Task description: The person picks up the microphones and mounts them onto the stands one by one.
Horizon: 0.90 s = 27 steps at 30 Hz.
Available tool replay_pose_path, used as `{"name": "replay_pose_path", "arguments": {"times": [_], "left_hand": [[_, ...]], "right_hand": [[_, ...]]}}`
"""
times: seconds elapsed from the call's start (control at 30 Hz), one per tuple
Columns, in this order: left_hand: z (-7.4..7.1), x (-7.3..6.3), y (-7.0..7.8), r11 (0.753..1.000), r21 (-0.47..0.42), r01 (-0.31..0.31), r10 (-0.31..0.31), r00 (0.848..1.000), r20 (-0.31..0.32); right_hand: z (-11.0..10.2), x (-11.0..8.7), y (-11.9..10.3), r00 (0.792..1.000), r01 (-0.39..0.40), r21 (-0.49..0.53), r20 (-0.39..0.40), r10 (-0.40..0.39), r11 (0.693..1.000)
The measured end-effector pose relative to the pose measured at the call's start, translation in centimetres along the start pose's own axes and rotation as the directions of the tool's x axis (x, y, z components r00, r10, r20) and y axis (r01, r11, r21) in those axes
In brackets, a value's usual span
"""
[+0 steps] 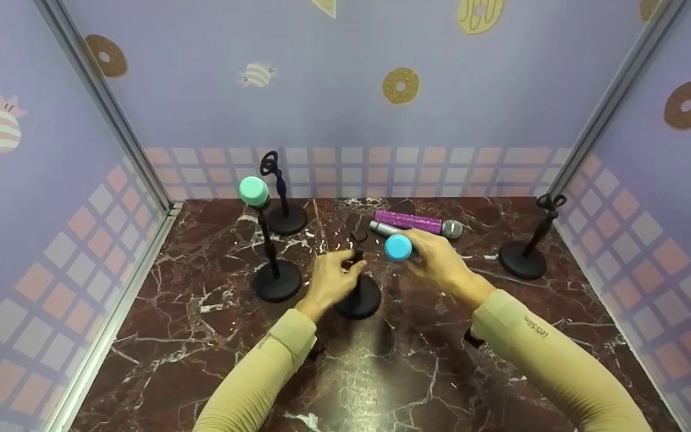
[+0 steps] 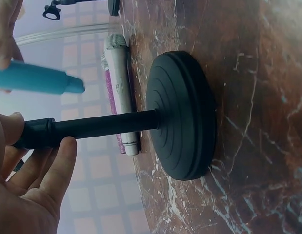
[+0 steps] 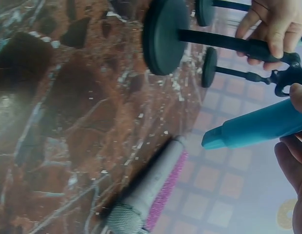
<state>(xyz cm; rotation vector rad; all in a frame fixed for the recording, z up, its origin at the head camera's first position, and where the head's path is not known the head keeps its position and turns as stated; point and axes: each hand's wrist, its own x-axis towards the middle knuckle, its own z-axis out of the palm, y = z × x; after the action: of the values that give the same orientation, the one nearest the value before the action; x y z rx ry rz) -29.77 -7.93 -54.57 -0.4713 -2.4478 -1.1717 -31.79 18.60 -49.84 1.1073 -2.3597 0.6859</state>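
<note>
My left hand (image 1: 332,277) grips the upper post of a black microphone stand (image 2: 111,124), whose round base (image 1: 360,298) rests on the marbled table. In the right wrist view the stand's clip (image 3: 292,80) sits just above those fingers. A blue microphone (image 3: 258,126) is held by my right hand (image 1: 441,261), raised off the table to the right of that stand. Its blue head (image 1: 398,247) faces up in the head view, and its narrow tail points down in the right wrist view. A gap separates the microphone from the clip.
A stand with a green-headed microphone (image 1: 254,191) is at the left. Another stand (image 1: 286,218) is behind it, and one (image 1: 523,259) stands at the right. A pink glittery microphone (image 1: 408,222) and a silver-white microphone (image 2: 122,87) lie at the back. Patterned walls (image 1: 345,120) enclose the table.
</note>
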Motion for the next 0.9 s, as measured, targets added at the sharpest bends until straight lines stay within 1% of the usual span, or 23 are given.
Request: {"name": "replay_pose_path", "arguments": {"times": [0.1,0.23,0.3,0.47,0.53,0.6,0.77,0.9], "left_hand": [[0.0,-0.4,0.3,1.000,-0.007,0.000,0.000,1.000,0.014],[-0.1,-0.8,0.7,0.999,-0.043,0.012,-0.011,0.999,0.034],[-0.1,-0.9,0.9,0.998,-0.056,0.009,-0.007,0.999,0.043],[0.0,-1.2,1.1,0.997,-0.076,-0.032,0.036,0.998,0.059],[0.0,-1.3,1.1,0.995,-0.090,-0.037,0.043,0.997,0.065],[-0.2,-1.4,1.1,0.994,-0.102,-0.034,0.041,0.997,0.063],[-0.6,-1.5,1.2,0.990,-0.136,-0.030,0.035,0.999,0.030],[-0.6,-1.3,1.4,0.991,-0.129,-0.043,0.048,0.998,0.032]], "right_hand": [[-0.4,0.7,-0.3,1.000,-0.002,0.010,-0.011,0.002,1.000],[-0.8,1.6,-0.6,1.000,0.003,0.019,-0.031,-0.003,1.000],[-1.0,2.0,-0.7,0.999,-0.001,0.031,-0.037,0.002,1.000],[-1.0,2.9,-1.2,0.999,-0.033,0.078,-0.035,0.036,0.996],[-0.9,3.3,-1.4,0.999,-0.037,0.090,-0.027,0.039,0.995],[-0.8,3.7,-1.6,0.999,-0.030,0.103,-0.015,0.032,0.994],[-0.4,4.8,-2.1,1.000,0.001,0.129,0.009,-0.002,0.992],[0.0,5.3,-2.4,1.000,-0.009,0.133,0.008,0.008,0.991]]}}
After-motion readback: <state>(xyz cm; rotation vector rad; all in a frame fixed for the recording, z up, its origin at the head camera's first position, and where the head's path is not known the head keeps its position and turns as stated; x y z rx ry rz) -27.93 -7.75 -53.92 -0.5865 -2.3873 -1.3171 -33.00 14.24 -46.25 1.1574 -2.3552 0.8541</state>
